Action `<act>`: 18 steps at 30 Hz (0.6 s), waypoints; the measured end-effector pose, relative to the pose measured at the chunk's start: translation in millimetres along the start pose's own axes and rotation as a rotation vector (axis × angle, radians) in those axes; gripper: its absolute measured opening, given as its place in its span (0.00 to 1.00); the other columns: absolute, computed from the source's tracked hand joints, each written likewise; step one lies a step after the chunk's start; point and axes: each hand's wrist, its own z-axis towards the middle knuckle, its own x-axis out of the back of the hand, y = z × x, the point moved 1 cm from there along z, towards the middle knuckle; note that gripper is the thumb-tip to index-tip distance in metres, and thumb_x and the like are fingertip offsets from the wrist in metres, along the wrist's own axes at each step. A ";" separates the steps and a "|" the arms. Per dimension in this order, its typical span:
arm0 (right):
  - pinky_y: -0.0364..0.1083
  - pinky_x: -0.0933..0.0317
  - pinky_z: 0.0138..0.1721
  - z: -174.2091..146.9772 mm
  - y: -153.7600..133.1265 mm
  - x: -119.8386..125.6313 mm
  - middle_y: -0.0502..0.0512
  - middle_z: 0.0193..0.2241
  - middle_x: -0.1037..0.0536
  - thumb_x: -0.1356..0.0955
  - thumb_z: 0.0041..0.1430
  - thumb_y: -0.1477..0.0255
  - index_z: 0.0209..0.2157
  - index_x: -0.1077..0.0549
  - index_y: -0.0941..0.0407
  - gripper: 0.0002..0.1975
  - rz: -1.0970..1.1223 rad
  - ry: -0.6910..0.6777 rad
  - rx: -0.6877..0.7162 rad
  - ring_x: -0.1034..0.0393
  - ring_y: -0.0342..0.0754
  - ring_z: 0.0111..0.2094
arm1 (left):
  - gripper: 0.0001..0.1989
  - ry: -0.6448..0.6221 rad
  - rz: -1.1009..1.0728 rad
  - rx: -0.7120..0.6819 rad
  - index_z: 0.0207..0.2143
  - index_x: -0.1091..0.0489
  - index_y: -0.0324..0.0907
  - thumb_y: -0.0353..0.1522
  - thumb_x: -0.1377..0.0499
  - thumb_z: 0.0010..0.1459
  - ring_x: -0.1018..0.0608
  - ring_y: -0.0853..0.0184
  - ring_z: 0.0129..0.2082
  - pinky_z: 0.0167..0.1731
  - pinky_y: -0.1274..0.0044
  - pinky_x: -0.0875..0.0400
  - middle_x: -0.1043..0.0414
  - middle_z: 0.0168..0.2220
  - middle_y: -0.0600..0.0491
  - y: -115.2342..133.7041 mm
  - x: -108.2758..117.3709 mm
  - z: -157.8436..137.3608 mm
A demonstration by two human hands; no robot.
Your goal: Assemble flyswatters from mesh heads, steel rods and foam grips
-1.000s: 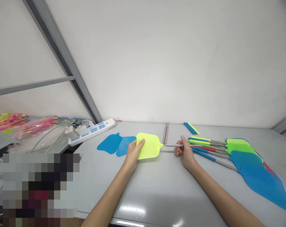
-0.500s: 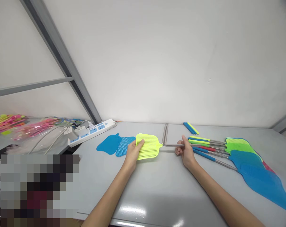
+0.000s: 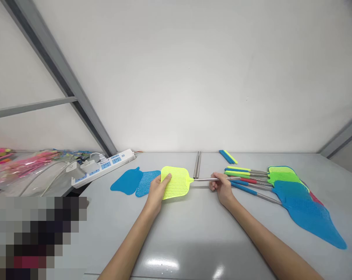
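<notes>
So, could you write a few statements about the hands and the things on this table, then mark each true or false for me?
1. The left hand grips a flat yellow perforated plastic swatter head. True.
2. Only one hand is holding anything. False: the right hand holds the thin silver metal rod joined to that head.
3. A leaf-shaped blue plastic swatter head lies on the smooth grey table. True.
4. Nothing is plugged in anywhere. False: white plugs sit in the long white plastic power strip.
5. Everything piled on the right is blue. False: a bright green mesh swatter head shows there too.
</notes>
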 end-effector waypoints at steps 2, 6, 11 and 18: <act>0.41 0.57 0.14 0.6 0.1 -0.4 0.47 0.08 0.42 0.38 0.47 0.69 0.09 0.39 0.58 0.16 0.010 -0.002 0.002 0.49 0.39 0.11 | 0.25 -0.008 0.046 -0.012 0.36 0.33 0.35 0.45 0.42 0.40 0.25 0.62 0.28 0.27 0.74 0.33 0.28 0.30 0.47 0.6 0.5 0.8; 0.41 0.57 0.15 0.4 -2.6 -3.7 0.46 0.08 0.44 0.38 0.48 0.68 0.09 0.40 0.58 0.18 0.063 -0.031 -0.030 0.50 0.38 0.12 | 0.27 0.161 0.393 -0.178 0.43 0.37 0.37 0.46 0.47 0.45 0.28 0.58 0.36 0.34 0.69 0.34 0.30 0.37 0.44 0.3 2.8 2.9; 0.41 0.55 0.16 -3.2 -2.8 -9.7 0.47 0.08 0.42 0.37 0.48 0.65 0.10 0.40 0.58 0.18 -0.050 -0.079 -0.084 0.49 0.38 0.12 | 0.27 0.295 1.022 -0.629 0.50 0.43 0.42 0.43 0.47 0.48 0.47 0.55 0.54 0.50 0.64 0.51 0.49 0.54 0.45 -0.2 -5.3 -4.6; 0.40 0.55 0.15 -12.6 -1.1 -22.1 0.46 0.08 0.41 0.39 0.50 0.61 0.11 0.39 0.58 0.20 -0.155 -0.207 -0.171 0.47 0.38 0.11 | 0.16 -0.429 1.137 -0.594 0.25 0.36 0.42 0.37 0.59 0.57 0.32 0.67 0.32 0.36 0.74 0.40 0.34 0.27 0.54 2.1 -27.6 -30.5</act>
